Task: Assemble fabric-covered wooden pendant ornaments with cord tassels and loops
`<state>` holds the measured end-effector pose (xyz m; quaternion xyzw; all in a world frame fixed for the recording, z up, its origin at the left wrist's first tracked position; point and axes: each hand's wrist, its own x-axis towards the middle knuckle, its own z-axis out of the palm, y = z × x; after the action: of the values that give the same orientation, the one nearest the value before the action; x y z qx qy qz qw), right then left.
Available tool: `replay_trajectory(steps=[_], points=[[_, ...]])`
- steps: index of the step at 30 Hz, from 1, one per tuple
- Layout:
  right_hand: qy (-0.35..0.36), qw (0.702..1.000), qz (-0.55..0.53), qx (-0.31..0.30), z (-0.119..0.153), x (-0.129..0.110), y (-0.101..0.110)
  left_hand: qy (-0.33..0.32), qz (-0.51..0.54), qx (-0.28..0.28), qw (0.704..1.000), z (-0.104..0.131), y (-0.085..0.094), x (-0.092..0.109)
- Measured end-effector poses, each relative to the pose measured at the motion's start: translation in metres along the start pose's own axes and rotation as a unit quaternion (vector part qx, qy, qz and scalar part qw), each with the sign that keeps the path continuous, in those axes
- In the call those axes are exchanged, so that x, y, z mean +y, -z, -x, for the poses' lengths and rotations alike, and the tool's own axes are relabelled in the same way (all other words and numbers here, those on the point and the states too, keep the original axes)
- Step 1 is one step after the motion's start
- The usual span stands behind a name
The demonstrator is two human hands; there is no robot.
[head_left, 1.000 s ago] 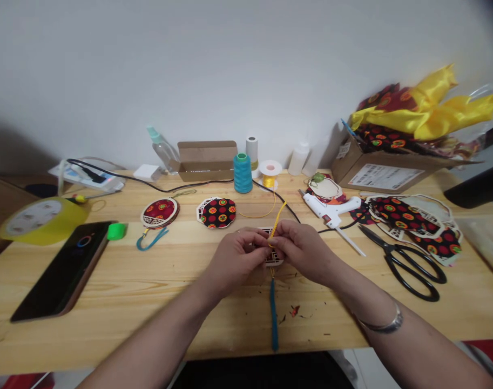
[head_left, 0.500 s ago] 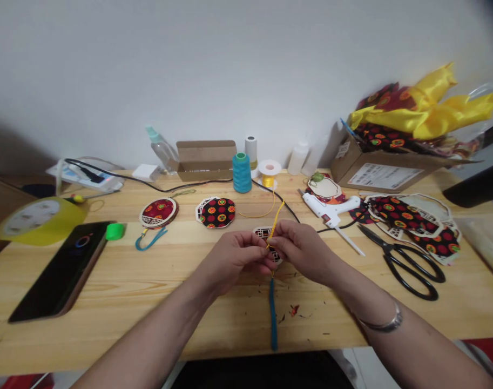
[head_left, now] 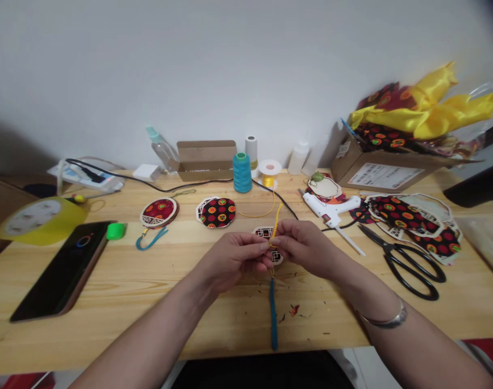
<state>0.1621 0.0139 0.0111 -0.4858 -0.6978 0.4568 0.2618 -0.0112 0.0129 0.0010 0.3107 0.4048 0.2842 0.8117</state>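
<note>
Between my two hands a yellow cord (head_left: 276,219) sticks up, its upper part looking braided or knotted. My left hand (head_left: 244,254) pinches it from the left, fingertips closed. My right hand (head_left: 301,246) pinches the same cord from the right, with a bracelet on that wrist. Just beneath the fingers lies a cut-out lattice piece (head_left: 264,232), partly covered by the hands. A blue tassel (head_left: 274,313) hangs toward me from the cord's lower end and rests on the table. Exactly how the cord runs inside the fingers is hidden.
Scissors (head_left: 400,259) and a white glue gun (head_left: 331,208) lie to the right, near patterned fabric pieces (head_left: 408,216). A blue thread cone (head_left: 242,173) and yellow cord spool (head_left: 269,168) stand behind. On the left are a phone (head_left: 60,270), tape roll (head_left: 44,219) and tasselled round ornament (head_left: 159,212).
The yellow cord's upper end has dipped slightly and shifted a little left. Both hands keep their pinch with small finger movements, the right wrist turning slightly.
</note>
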Motion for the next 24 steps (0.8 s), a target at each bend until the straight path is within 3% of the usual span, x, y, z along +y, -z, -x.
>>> replay_trajectory(steps=[18, 24], points=[[-0.013, 0.999, -0.038, -0.022, 0.0017, -0.007, 0.0028, -0.007, -0.037, 0.004, 0.999, -0.0001, 0.0009, -0.0011], [-0.036, 0.994, -0.097, -0.027, 0.0004, -0.003, 0.0027, -0.034, -0.029, 0.028, 0.999, -0.0013, 0.0, 0.0]])
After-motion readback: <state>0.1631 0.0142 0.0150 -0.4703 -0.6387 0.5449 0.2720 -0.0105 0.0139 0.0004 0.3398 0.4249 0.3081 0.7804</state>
